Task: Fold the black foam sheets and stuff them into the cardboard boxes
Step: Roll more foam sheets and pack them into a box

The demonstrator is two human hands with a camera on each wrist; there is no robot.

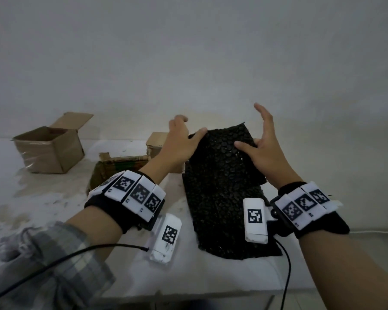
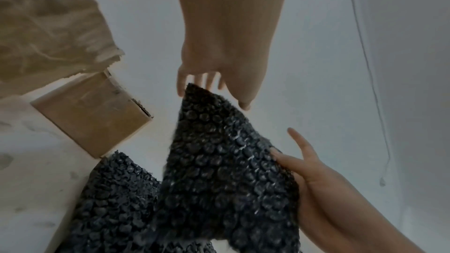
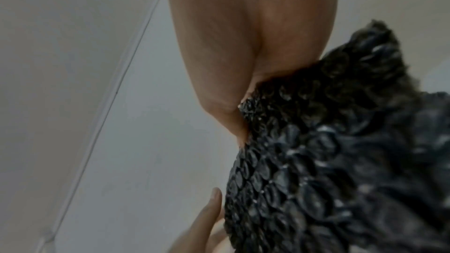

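Note:
A black bubbled foam sheet (image 1: 222, 175) has its near part lying on the white table (image 1: 54, 198) and its far part lifted upright. My left hand (image 1: 184, 135) holds the sheet's upper left corner, thumb on the front and fingers behind it. My right hand (image 1: 255, 146) pinches the right edge with the thumb in front, while its other fingers point straight up. The left wrist view shows the sheet (image 2: 219, 170) rising between the left hand (image 2: 219, 61) and the right hand (image 2: 311, 176). In the right wrist view the sheet (image 3: 340, 161) lies against the right hand (image 3: 231, 64).
An open cardboard box (image 1: 47, 151) stands at the back left. A printed box (image 1: 119, 166) sits under my left forearm, and another box (image 1: 157, 142) lies behind the left hand. A wall closes the far side. The table's front edge (image 1: 211, 295) is close to me.

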